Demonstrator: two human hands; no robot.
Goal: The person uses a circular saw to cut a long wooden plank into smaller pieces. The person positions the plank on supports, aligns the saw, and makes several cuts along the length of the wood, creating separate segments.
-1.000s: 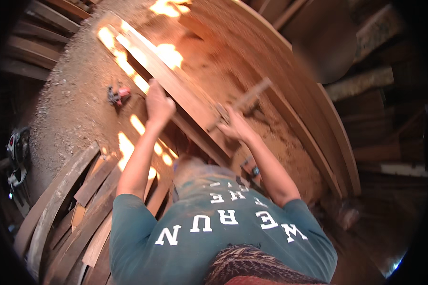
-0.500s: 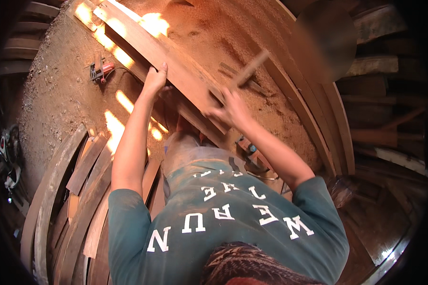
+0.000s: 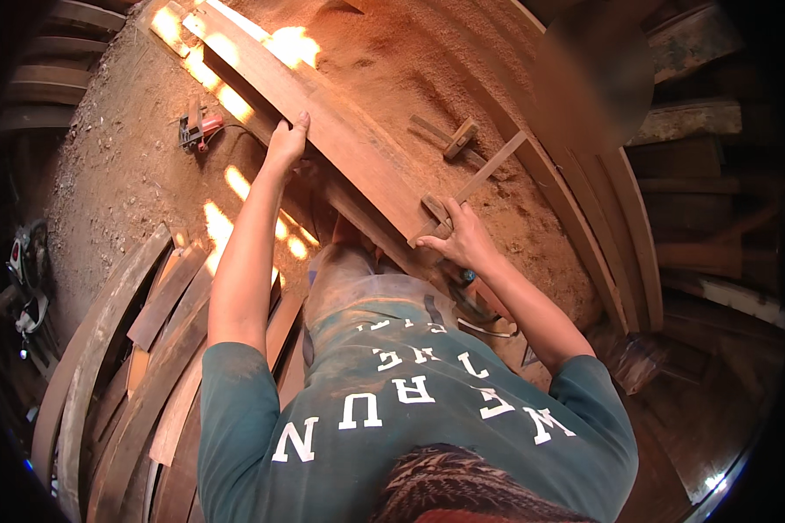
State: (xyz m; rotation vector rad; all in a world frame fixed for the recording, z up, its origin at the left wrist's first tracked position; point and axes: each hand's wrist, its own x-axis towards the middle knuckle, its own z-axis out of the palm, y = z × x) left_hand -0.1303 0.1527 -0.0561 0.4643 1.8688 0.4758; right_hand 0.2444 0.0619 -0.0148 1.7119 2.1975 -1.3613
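Right hand (image 3: 471, 241) has shifted to the near end of the plank (image 3: 349, 144), fingers wrapped on a wooden gauge (image 3: 488, 170); left hand (image 3: 288, 146) grips its long edge. Probably stiff and weighty, the plank slants ahead, best held by both edges.

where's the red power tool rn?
Head view, upper left: the red power tool lies on the dirt ground, left of the left hand, which grips the long board.

The board (image 3: 349, 146) I hold is smooth, matt wood, and the tool (image 3: 490, 168) I grip is dull wood too. My shirt (image 3: 458, 420) is matt cloth; the sawdust (image 3: 541, 248) looks rough and grainy.
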